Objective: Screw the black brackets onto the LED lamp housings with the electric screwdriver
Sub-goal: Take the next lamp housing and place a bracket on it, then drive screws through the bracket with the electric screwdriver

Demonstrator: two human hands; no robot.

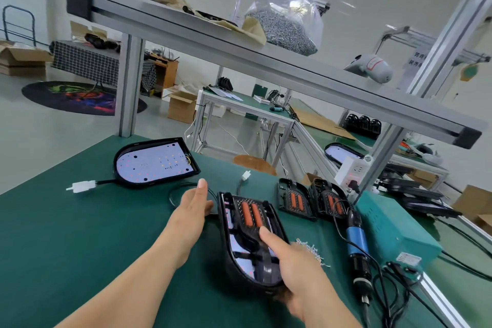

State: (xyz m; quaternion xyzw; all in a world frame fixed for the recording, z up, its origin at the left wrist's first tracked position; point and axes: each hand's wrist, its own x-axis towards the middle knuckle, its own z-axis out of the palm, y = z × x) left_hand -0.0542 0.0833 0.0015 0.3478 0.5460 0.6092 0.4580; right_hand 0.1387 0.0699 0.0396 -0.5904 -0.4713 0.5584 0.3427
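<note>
Green mat (66,242) bare at left front: free passage. Far left: lamp housing (155,161), white connector (82,186). Centre: second housing (250,239). Right crowded: screw pile (311,250), electric screwdriver (358,245), teal power box (391,226). Shelf (266,61) spans overhead.

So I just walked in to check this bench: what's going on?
A person is handling a housing with a black bracket laid in it at the green bench. The right hand grips its near end, thumb on the bracket; the left hand is open at its far left edge. The screwdriver lies unheld to the right, near a pile of screws. A second housing lies further back.
</note>
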